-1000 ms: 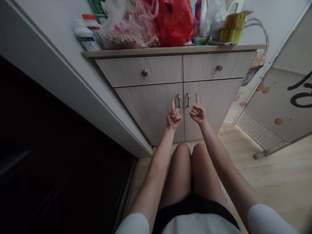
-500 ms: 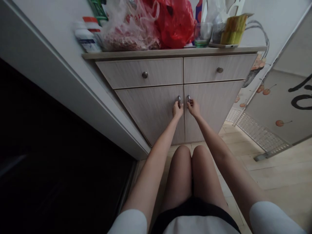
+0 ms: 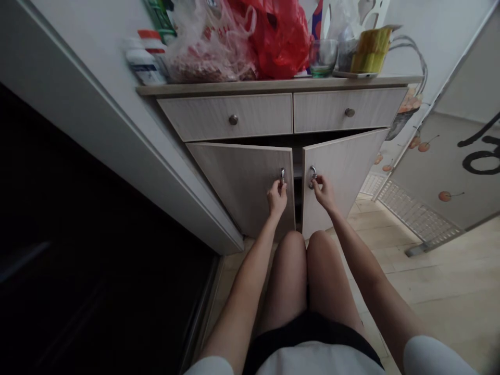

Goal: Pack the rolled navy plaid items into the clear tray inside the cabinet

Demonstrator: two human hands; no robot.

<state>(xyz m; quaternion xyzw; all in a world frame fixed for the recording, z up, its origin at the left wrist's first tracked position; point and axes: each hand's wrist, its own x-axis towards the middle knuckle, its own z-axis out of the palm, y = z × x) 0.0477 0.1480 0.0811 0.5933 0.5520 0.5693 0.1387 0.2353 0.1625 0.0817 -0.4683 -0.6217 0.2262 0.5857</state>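
Note:
A pale wood-grain cabinet stands in front of me, its left door [image 3: 242, 182] and right door [image 3: 347, 172] both ajar. Between them a dark gap shows a little of the inside. My left hand [image 3: 277, 197] is closed on the metal door handle [image 3: 282, 173] of the left door. On the other side, my right hand [image 3: 323, 191] pinches the matching door handle [image 3: 313, 172] of the right door. Above the doors, the left drawer [image 3: 261, 115] and right drawer [image 3: 324, 112] are closed.
On the cabinet top [image 3: 234, 88] are white bottles [image 3: 145, 65], a clear plastic bag [image 3: 211, 52], a red bag [image 3: 279, 41], a glass [image 3: 323, 58] and a yellow packet [image 3: 369, 50]. A wall edge runs close on the left; a cherry-patterned screen [image 3: 437, 161] stands right. My knees are near the doors.
Both cabinet doors have swung outward from closed to partly open. My hands have come toward me and moved apart with the handles in them.

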